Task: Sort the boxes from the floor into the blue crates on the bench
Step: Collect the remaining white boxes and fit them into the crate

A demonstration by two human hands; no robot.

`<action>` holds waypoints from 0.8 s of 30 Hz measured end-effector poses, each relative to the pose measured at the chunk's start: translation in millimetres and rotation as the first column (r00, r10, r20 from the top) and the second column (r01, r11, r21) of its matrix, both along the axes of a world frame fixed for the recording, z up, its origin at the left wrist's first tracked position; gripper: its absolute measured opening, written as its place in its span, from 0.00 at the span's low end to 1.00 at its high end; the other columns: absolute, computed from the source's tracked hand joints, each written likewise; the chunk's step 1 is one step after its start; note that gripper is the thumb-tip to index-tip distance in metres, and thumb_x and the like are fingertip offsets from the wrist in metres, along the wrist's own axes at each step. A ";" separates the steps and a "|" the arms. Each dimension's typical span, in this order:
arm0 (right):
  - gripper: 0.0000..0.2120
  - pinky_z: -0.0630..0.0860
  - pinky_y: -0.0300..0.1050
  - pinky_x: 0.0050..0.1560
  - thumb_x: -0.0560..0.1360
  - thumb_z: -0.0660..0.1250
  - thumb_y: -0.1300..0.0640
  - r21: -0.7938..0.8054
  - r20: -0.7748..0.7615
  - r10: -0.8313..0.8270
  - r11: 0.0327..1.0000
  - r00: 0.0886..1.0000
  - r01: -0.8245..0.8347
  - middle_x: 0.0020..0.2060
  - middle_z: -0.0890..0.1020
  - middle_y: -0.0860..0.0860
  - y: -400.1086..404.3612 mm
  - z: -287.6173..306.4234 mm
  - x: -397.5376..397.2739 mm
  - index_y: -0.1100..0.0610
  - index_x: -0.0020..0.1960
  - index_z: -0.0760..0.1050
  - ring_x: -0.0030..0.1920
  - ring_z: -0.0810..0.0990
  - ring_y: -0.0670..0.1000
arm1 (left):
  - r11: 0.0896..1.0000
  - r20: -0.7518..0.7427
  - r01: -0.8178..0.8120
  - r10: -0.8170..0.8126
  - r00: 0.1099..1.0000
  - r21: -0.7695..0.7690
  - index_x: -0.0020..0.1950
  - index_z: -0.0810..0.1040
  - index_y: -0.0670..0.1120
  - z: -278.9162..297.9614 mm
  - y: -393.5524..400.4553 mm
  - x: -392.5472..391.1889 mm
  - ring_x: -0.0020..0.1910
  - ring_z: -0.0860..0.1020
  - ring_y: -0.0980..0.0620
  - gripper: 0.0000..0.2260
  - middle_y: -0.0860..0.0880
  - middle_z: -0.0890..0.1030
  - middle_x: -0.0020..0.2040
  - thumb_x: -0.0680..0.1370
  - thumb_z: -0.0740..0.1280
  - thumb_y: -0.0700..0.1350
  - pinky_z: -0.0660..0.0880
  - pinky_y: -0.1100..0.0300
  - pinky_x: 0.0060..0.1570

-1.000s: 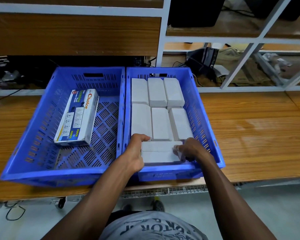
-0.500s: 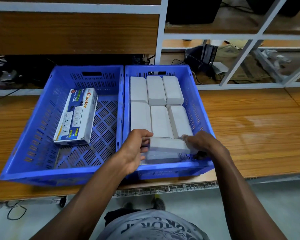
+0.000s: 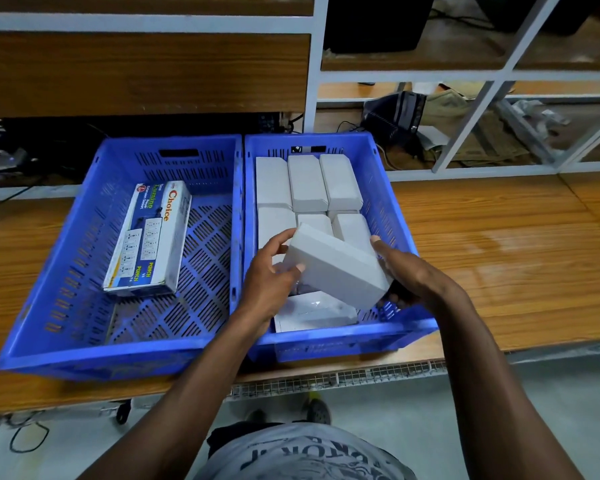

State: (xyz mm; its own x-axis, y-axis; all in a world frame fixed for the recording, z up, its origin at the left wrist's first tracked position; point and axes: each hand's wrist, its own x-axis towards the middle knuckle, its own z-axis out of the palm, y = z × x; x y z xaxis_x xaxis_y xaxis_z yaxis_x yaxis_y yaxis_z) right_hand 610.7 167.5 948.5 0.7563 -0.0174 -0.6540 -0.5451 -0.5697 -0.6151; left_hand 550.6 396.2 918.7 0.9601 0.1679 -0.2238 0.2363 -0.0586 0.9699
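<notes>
Two blue crates stand side by side on the wooden bench. The right crate (image 3: 392,202) holds several plain white boxes (image 3: 305,183) in rows. Both hands hold one white box (image 3: 336,266) tilted above the crate's near end: my left hand (image 3: 271,285) grips its left end, and my right hand (image 3: 406,271) holds its right end. Another white box (image 3: 316,315) lies flat below it on the crate floor. The left crate (image 3: 66,271) holds one printed "Choice" box (image 3: 148,242).
The wooden bench (image 3: 499,244) stretches to the right of the crates. White-framed shelving (image 3: 312,77) with bags and cables stands behind. Grey floor and a black cable (image 3: 25,438) lie below the bench edge.
The white box that lay at the near end of the right crate has been lifted and tilted by both hands, uncovering another box beneath it.
</notes>
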 end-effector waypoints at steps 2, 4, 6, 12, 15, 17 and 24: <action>0.39 0.66 0.41 0.28 0.79 0.50 0.28 0.038 -0.022 0.028 0.999 0.999 -0.027 0.31 0.82 0.62 -0.3 -1.9 -2.6 0.63 0.44 0.79 0.23 0.71 0.53 | 0.998 0.009 -0.045 0.045 0.999 -0.049 0.71 0.75 0.62 -1.8 3.6 5.1 0.56 0.81 0.53 0.25 0.52 0.78 0.63 0.80 0.69 0.38 0.80 0.67 0.41; 0.41 0.66 0.40 0.28 0.78 0.50 0.25 0.090 -0.028 0.032 0.996 0.999 -0.030 0.30 0.81 0.60 -0.7 -2.4 -6.4 0.62 0.41 0.79 0.24 0.72 0.52 | 0.991 0.013 -0.084 0.085 0.996 -0.100 0.69 0.77 0.62 -1.6 4.1 10.1 0.54 0.82 0.53 0.21 0.50 0.77 0.62 0.80 0.71 0.42 0.82 0.60 0.45; 0.39 0.68 0.41 0.29 0.75 0.55 0.23 0.167 -0.023 0.008 0.986 1.000 -0.004 0.30 0.80 0.57 -2.3 -4.5 -10.0 0.59 0.40 0.80 0.27 0.73 0.52 | 0.985 0.015 -0.135 0.137 0.990 -0.106 0.67 0.78 0.60 -2.1 2.8 15.1 0.51 0.81 0.55 0.18 0.51 0.76 0.59 0.79 0.73 0.44 0.83 0.55 0.50; 0.29 0.78 0.44 0.32 0.70 0.77 0.39 0.348 0.095 -0.078 0.936 0.992 0.040 0.38 0.83 0.53 0.6 -22.2 -19.2 0.56 0.61 0.74 0.33 0.79 0.52 | 0.964 0.006 -0.220 0.223 0.975 -0.153 0.64 0.80 0.58 -8.5 -2.6 30.2 0.57 0.80 0.52 0.16 0.50 0.76 0.62 0.77 0.75 0.49 0.81 0.57 0.52; 0.25 0.81 0.46 0.35 0.72 0.78 0.43 0.380 0.124 -0.161 0.919 0.979 0.103 0.37 0.82 0.57 3.5 -32.5 -19.0 0.54 0.60 0.72 0.33 0.81 0.54 | 0.939 -0.035 -0.259 0.257 0.966 -0.226 0.70 0.76 0.54 -9.8 -7.4 34.9 0.54 0.81 0.54 0.20 0.48 0.78 0.65 0.79 0.73 0.48 0.80 0.57 0.56; 0.25 0.81 0.46 0.34 0.72 0.77 0.42 0.401 0.112 -0.227 0.901 0.967 0.165 0.38 0.82 0.58 4.0 -41.1 -17.1 0.56 0.58 0.72 0.32 0.81 0.54 | 0.932 -0.069 -0.271 0.262 0.962 -0.239 0.73 0.72 0.53 -7.9 -10.2 33.8 0.53 0.80 0.54 0.22 0.48 0.77 0.67 0.80 0.71 0.52 0.79 0.54 0.60; 0.21 0.82 0.48 0.30 0.74 0.75 0.44 0.349 0.138 -0.364 0.888 0.921 0.298 0.33 0.77 0.59 17.9 -68.7 0.3 0.57 0.50 0.69 0.27 0.81 0.56 | 0.923 -0.229 -0.222 0.153 0.961 -0.313 0.57 0.80 0.45 -12.1 -23.6 13.7 0.48 0.80 0.49 0.06 0.46 0.82 0.50 0.83 0.65 0.43 0.79 0.56 0.49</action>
